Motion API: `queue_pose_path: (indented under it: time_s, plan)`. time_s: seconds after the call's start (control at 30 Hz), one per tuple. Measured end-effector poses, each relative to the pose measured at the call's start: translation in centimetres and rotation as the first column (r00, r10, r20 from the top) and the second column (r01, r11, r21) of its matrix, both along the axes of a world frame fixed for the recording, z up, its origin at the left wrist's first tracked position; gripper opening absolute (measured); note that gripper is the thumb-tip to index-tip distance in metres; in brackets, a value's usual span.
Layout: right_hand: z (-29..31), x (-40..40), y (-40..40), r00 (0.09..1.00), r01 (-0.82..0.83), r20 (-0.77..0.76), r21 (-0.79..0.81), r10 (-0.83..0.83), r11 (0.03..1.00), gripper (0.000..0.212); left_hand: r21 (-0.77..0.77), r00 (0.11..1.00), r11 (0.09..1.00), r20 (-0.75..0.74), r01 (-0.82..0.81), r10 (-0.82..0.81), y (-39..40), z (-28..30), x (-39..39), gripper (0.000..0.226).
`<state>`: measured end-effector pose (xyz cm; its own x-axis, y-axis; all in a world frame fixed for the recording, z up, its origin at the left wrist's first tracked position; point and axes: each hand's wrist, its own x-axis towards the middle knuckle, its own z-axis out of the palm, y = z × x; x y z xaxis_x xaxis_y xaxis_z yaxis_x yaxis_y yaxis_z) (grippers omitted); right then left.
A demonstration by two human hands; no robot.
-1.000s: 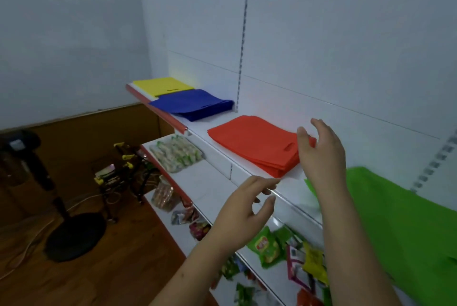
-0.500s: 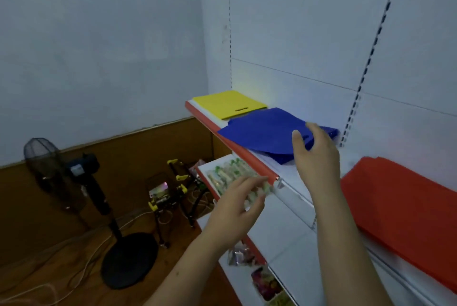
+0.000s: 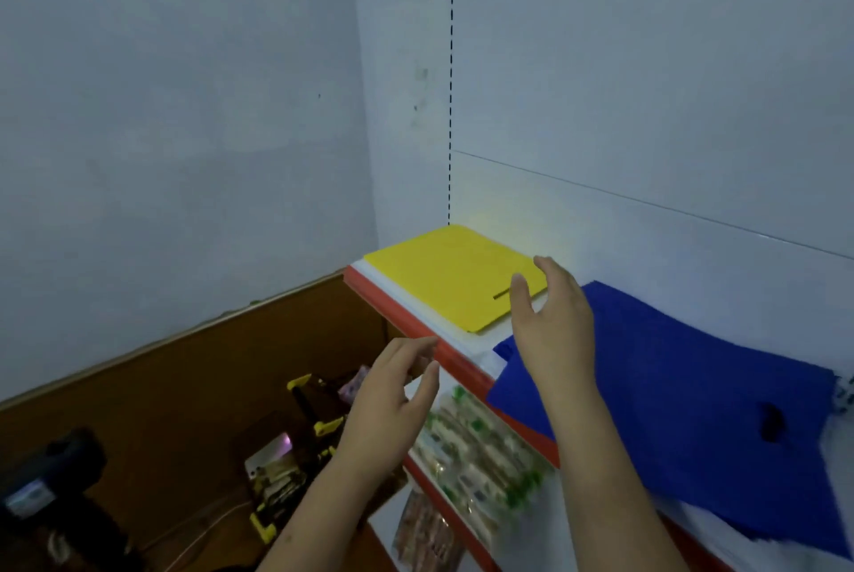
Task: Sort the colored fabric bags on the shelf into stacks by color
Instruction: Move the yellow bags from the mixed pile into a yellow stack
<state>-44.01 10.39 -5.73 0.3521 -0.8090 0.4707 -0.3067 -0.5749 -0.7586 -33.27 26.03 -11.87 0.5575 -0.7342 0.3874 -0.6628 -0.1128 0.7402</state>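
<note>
Bare hands (image 3: pixel 552 331) (image 3: pixel 393 400) loose, flat yellow bag (image 3: pixel 443 278) — rumpled blue fabric (image 3: pixel 670 391)

Yellow bag (image 3: pixel 448 278) lies flat and square at the far left end of the top shelf (image 3: pixel 406 317), handle slot facing front. Right beside it, the blue bags (image 3: pixel 684 405) sit in a messy stack, front corner hanging over the shelf's red edge.

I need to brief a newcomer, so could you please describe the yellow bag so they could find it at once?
Find the top shelf with the red front edge. At its left end, by the wall corner, the yellow bag lies flat. Its neighbour to the right is a rumpled blue bag; the yellow one is smooth, with a slit handle.
</note>
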Motion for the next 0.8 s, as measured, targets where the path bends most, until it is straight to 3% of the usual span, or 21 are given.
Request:
queue_pose_path:
  time_s: [0.23, 0.5, 0.8]
  plan:
    - [-1.8, 9.8, -4.1, 0.981, 0.194, -0.021, -0.012, -0.194, 0.981, 0.045, 0.035, 0.989, 0.988, -0.007, 0.148, -0.148, -4.9, -1.2, 14.3, 0.037]
    - [-3.3, 13.1, -11.1, 0.927, 0.351, -0.142, -0.003, -0.348, 0.936, 0.05, 0.061, 0.97, 0.968, 0.0, 0.244, -0.245, -10.5, -1.8, 22.7, 0.035]
    - [-5.3, 12.5, -19.1, 0.852, 0.33, -0.46, 0.102, -0.25, 0.938, 0.063, 0.143, 0.983, 0.99, 0.177, 0.019, -0.044, -19.3, -2.2, 28.2, 0.044]
